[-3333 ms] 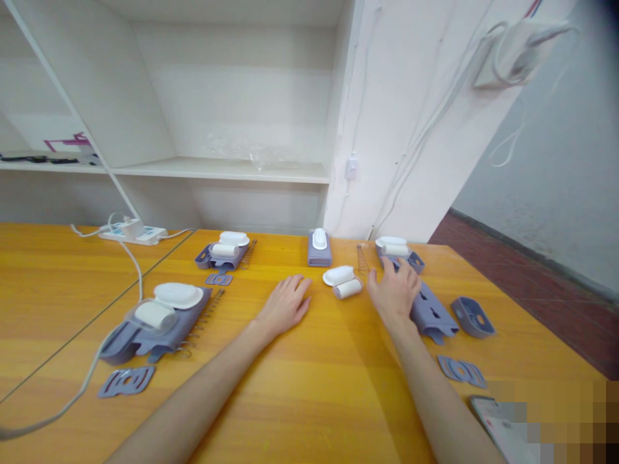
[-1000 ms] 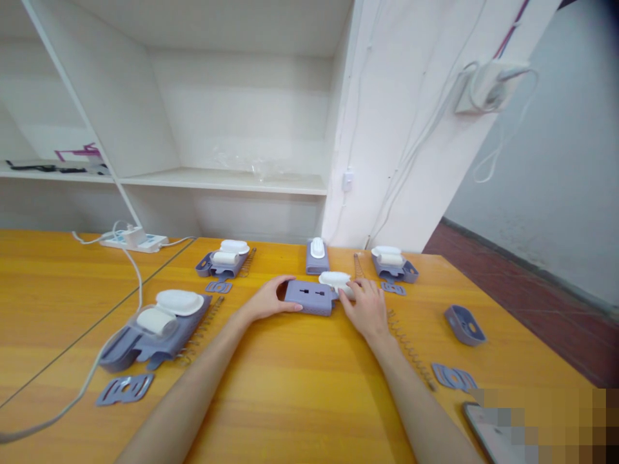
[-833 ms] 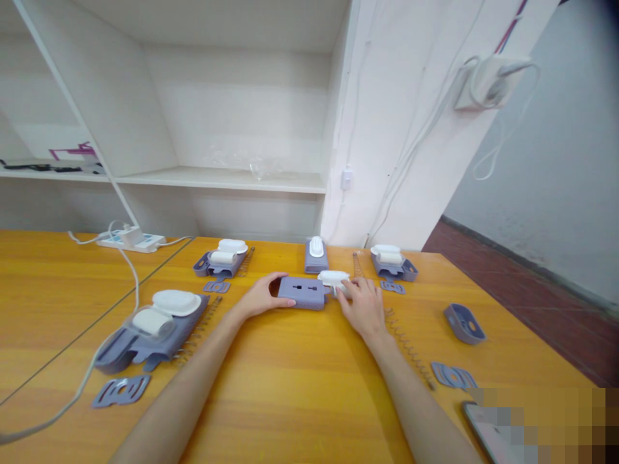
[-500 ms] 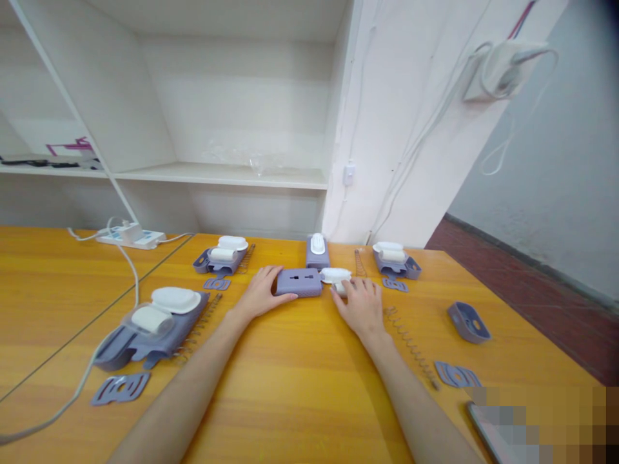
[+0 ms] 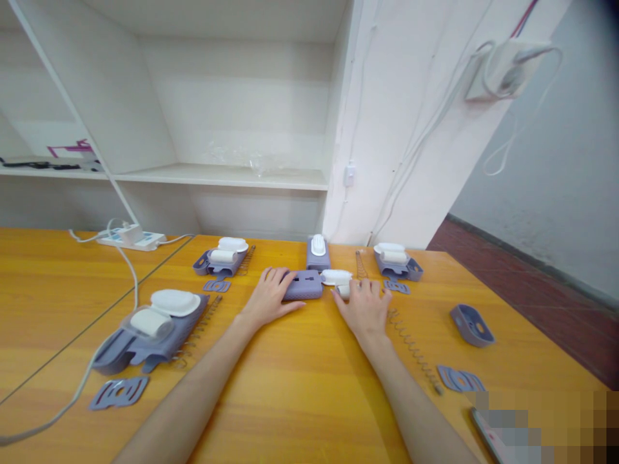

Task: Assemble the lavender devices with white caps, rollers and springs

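Note:
A purple-grey plastic case (image 5: 309, 285) with small slots in its top lies flat at the middle of the table. My left hand (image 5: 268, 299) is closed round its left end, the fingers over the top and the thumb along its near side. Against the right end of the case sits a white oval piece (image 5: 337, 277). My right hand (image 5: 366, 306) lies on the table with its fingers apart. Between its thumb and forefinger is a small white roll (image 5: 343, 292), partly hidden; whether the thumb touches it I cannot tell.
Similar purple sets with white pieces stand at the left (image 5: 164, 322), back left (image 5: 225, 258), back middle (image 5: 318, 254) and back right (image 5: 393, 258). Coil springs (image 5: 413, 348), flat purple plates (image 5: 459, 379), a purple tray-like part (image 5: 472, 325), a phone-like device (image 5: 488, 435) and a power strip (image 5: 133, 238) also lie around.
My left hand has slid right, farther over the case, covering part of its slots. My right hand has shifted slightly right and its fingers have spread, with the white roll showing more.

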`<state>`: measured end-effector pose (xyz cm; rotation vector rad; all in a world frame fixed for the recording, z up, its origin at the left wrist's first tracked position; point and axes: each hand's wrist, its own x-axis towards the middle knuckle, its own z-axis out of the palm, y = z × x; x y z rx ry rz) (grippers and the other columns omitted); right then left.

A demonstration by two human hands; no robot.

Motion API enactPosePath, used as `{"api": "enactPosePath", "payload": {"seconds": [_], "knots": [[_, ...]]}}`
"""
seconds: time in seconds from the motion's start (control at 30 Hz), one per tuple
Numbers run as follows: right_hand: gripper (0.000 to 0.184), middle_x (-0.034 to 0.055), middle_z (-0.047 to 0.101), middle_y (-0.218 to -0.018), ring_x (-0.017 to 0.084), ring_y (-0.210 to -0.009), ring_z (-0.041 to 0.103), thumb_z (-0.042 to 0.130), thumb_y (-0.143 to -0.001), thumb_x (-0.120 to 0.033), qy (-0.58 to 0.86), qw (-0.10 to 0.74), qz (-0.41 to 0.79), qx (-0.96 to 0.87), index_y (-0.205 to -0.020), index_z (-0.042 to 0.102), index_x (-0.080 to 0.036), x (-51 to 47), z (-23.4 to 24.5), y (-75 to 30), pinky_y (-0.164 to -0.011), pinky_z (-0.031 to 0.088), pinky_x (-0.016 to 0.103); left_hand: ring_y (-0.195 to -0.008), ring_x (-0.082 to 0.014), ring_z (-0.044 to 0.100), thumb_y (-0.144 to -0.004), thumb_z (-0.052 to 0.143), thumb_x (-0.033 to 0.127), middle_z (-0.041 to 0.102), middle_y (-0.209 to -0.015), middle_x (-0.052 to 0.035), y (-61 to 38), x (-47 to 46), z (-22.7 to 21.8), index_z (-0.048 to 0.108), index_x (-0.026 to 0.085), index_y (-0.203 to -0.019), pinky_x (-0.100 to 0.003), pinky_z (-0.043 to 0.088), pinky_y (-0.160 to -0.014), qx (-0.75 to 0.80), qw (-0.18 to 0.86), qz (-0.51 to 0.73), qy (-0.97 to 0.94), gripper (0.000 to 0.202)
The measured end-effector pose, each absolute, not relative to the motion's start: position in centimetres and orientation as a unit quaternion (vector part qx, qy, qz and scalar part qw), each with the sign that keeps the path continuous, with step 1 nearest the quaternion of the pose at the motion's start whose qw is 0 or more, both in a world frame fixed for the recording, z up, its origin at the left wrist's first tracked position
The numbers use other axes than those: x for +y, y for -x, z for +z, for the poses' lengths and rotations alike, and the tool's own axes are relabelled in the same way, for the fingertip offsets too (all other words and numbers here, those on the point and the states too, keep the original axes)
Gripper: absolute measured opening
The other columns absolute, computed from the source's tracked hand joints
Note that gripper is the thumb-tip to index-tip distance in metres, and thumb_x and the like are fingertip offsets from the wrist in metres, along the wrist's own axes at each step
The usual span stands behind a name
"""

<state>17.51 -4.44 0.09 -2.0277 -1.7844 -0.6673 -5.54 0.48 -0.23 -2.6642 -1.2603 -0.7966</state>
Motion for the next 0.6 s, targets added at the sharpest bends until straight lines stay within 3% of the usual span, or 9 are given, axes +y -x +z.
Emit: {"api": "enactPosePath", "payload": {"seconds": [0.6], "knots": [[0.039,0.0179,0.056,-0.097,0.033,-0.095,0.044,0.047,-0.083,-0.050,0.747,0.201,-0.167,-0.612,-0.096,0.067,-0.020,-4.37,0.00,-17.29,-0.076,0.029,0.047,-0.118,-0.0287,0.041,-0.078,0.053,0.053,0.048,-0.125,-0.0118,5.68,0.50,-0.42,0.049,0.023,-0.123,-0.048,0.026,-0.103,-0.409,0.031,-0.278,0.869,0.054]]}}
